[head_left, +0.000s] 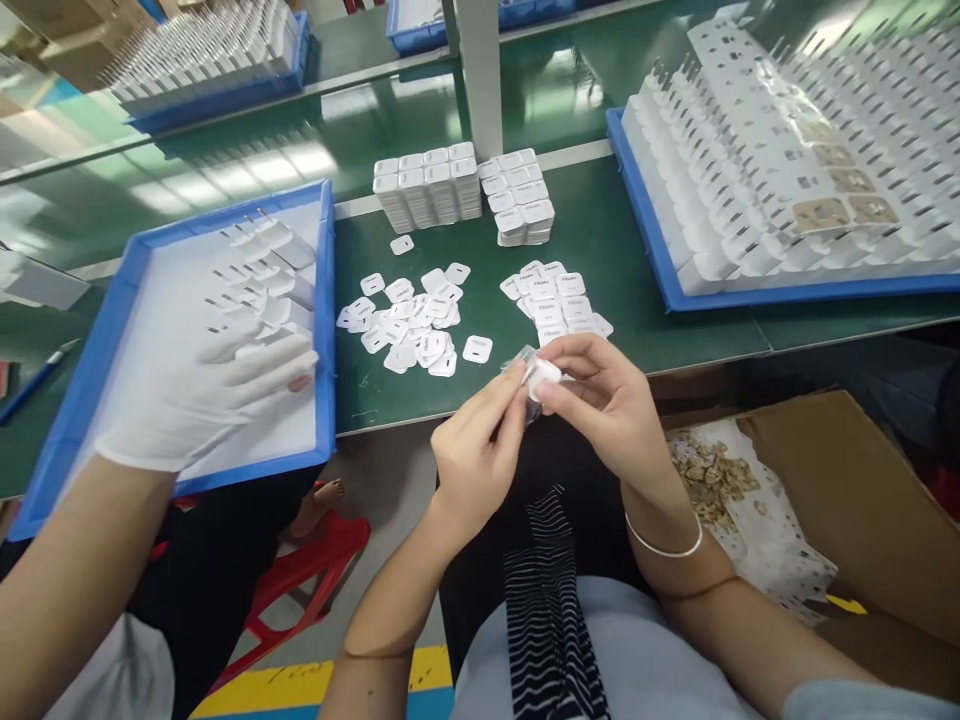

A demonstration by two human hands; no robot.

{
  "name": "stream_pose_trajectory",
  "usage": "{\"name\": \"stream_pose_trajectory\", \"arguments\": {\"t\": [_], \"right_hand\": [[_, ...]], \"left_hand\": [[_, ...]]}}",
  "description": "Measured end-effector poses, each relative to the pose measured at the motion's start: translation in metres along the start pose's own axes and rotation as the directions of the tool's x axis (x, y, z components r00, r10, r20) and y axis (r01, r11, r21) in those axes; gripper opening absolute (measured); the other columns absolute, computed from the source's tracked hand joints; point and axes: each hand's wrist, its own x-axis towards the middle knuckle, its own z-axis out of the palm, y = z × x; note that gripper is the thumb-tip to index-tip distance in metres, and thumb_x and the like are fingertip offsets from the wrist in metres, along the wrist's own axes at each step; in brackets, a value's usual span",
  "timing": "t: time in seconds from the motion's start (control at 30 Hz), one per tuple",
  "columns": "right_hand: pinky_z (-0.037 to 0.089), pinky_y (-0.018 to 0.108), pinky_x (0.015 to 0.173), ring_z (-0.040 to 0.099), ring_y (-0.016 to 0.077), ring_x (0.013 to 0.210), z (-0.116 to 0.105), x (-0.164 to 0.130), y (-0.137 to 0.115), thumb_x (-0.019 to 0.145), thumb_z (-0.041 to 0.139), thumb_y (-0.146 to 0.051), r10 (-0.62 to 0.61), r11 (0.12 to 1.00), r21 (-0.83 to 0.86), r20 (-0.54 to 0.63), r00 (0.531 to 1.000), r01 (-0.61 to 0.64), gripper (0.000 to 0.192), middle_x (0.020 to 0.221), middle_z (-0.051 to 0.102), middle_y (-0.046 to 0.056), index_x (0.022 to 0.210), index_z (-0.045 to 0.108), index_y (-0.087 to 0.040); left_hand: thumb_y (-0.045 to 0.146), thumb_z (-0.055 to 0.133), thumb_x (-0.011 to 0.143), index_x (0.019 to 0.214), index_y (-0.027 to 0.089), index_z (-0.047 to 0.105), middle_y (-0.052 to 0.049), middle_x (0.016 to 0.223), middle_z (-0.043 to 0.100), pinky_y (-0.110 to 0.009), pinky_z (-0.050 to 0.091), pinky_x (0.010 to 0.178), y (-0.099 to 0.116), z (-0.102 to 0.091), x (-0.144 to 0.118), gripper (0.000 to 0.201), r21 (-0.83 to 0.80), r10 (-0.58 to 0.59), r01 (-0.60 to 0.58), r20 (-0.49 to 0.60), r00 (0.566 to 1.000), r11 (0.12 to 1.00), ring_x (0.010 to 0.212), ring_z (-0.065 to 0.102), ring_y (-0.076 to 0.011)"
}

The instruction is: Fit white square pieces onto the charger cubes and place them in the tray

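Both the left hand and right hand are pinching one small white piece; fingertips should be gripping edges only, keeping it above the worktop

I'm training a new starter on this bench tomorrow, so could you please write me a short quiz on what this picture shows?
1. True or false: both of the person's bare hands, the left hand and the right hand, hold the same small white piece.
2. Multiple choice: the gloved hand of the co-worker rests over A) the cardboard box, B) the left blue tray, C) the stacked white pieces.
3. Fill in: the loose flat white labels lie on the ____ table mat.

Key: 1 true; 2 B; 3 green.
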Motion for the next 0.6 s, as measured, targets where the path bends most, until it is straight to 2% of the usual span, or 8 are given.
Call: {"name": "stream_pose_trajectory", "arguments": {"t": [0.1, 0.2, 0.27, 0.4, 0.5, 0.6], "right_hand": [[0.061, 0.024, 0.083, 0.067, 0.0149, 0.1, 0.002, -0.005, 0.006, 0.078, 0.083, -0.014, -0.051, 0.998, 0.05, 0.057, 0.997, 0.048, 0.049, 0.112, 0.07, 0.003, 0.122, 0.064, -0.025], [0.06, 0.027, 0.09, 0.069, 0.0137, 0.096, 0.004, -0.009, 0.013, 0.078, 0.082, -0.01, -0.061, 0.991, 0.121, 0.012, 0.998, 0.059, 0.059, 0.11, 0.071, 0.0, 0.128, 0.058, -0.029], [0.06, 0.026, 0.089, 0.07, 0.0127, 0.092, 0.005, -0.009, 0.017, 0.078, 0.082, -0.009, -0.061, 0.988, 0.141, -0.038, 0.997, 0.066, 0.052, 0.105, 0.073, -0.002, 0.121, 0.061, -0.029], [0.058, 0.022, 0.079, 0.069, 0.0112, 0.083, 0.007, -0.009, 0.022, 0.087, 0.074, -0.01, -0.148, 0.989, 0.009, -0.062, 0.987, 0.148, 0.017, 0.09, 0.073, -0.003, 0.094, 0.07, -0.024], [0.055, 0.024, 0.077, 0.067, 0.0116, 0.079, 0.007, -0.01, 0.026, 0.092, 0.066, -0.008, -0.217, 0.97, -0.119, -0.032, 0.976, 0.212, 0.016, 0.085, 0.072, -0.003, 0.09, 0.071, -0.023], [0.054, 0.027, 0.081, 0.067, 0.0132, 0.085, 0.005, -0.01, 0.028, 0.094, 0.061, -0.007, -0.22, 0.957, -0.186, 0.045, 0.974, 0.225, 0.018, 0.09, 0.072, -0.002, 0.094, 0.071, -0.022]], "left_hand": [[0.009, 0.066, 0.092, 0.121, 0.02, 0.074, -0.004, 0.118, 0.077, -0.027, 0.063, 0.095, 0.0, -0.005, 0.003, 0.032, -0.116, -0.152, 0.154, 0.02, 0.988, 0.981, 0.102, 0.077, -0.0173], [0.01, 0.062, 0.095, 0.129, 0.023, 0.07, -0.004, 0.126, 0.074, -0.027, 0.062, 0.098, 0.0, -0.011, 0.005, 0.037, -0.197, -0.198, 0.217, 0.11, 0.974, 0.956, 0.108, 0.075, -0.0169], [0.012, 0.058, 0.097, 0.134, 0.023, 0.066, -0.005, 0.132, 0.071, -0.029, 0.06, 0.102, 0.001, -0.013, 0.004, 0.039, -0.225, -0.213, 0.245, 0.16, 0.964, 0.943, 0.115, 0.072, -0.0176], [0.017, 0.06, 0.097, 0.136, 0.021, 0.065, -0.008, 0.133, 0.071, -0.033, 0.06, 0.103, 0.003, -0.012, 0.002, 0.039, -0.237, -0.221, 0.269, 0.21, 0.952, 0.933, 0.115, 0.072, -0.0201], [0.022, 0.069, 0.093, 0.132, 0.021, 0.068, -0.008, 0.128, 0.073, -0.035, 0.062, 0.1, 0.003, -0.01, 0.001, 0.04, -0.209, -0.235, 0.279, 0.213, 0.948, 0.937, 0.108, 0.075, -0.021], [0.022, 0.073, 0.09, 0.125, 0.022, 0.072, -0.005, 0.12, 0.077, -0.033, 0.063, 0.097, -0.001, -0.01, 0.004, 0.035, -0.224, -0.3, 0.344, 0.208, 0.931, 0.912, 0.103, 0.076, -0.0197]]}}
